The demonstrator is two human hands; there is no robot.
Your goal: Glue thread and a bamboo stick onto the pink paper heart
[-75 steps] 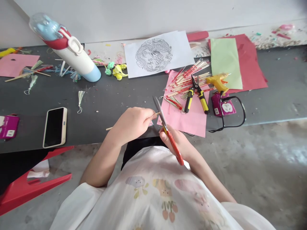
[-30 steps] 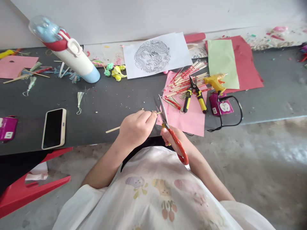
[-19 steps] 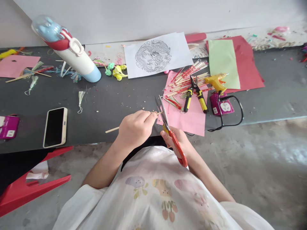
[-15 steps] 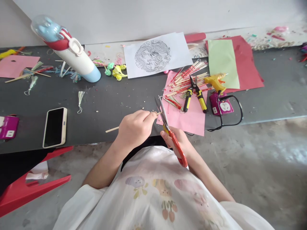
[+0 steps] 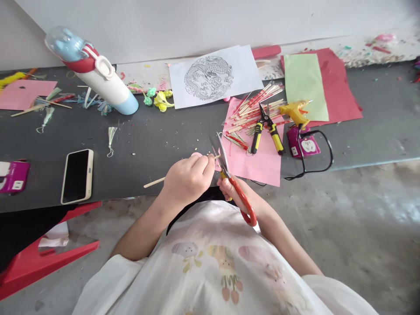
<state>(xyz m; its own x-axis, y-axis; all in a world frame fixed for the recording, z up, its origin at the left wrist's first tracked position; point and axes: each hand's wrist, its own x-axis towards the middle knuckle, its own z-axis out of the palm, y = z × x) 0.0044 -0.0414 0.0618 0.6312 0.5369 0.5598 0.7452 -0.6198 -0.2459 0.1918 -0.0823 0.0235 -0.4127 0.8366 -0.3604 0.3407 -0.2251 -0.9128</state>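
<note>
A thin wooden stick (image 5: 153, 183) is held in my left hand (image 5: 188, 178), fingers closed, its short tip poking out between the parted blades of the scissors. The red-handled scissors (image 5: 244, 202) are in my right hand (image 5: 231, 189), which is wrapped round the grips, blades pointing away from me. Beyond them, a pink sheet (image 5: 262, 168) carries a bundle of red-and-tan sticks (image 5: 244, 124) and yellow-black pliers (image 5: 275, 139) with their handles spread.
A dragon drawing (image 5: 210, 78) lies at the back, a bottle (image 5: 111, 89) stands left of it. A phone (image 5: 77, 176) rests near the left front edge. On the right are a yellow glue gun (image 5: 295, 113), a corded purple box (image 5: 305, 146) and green paper (image 5: 305, 83).
My left hand has turned slightly and shifted a little downward with the stick. The scissors have moved only slightly, their blades still parted around the stick's tip.
</note>
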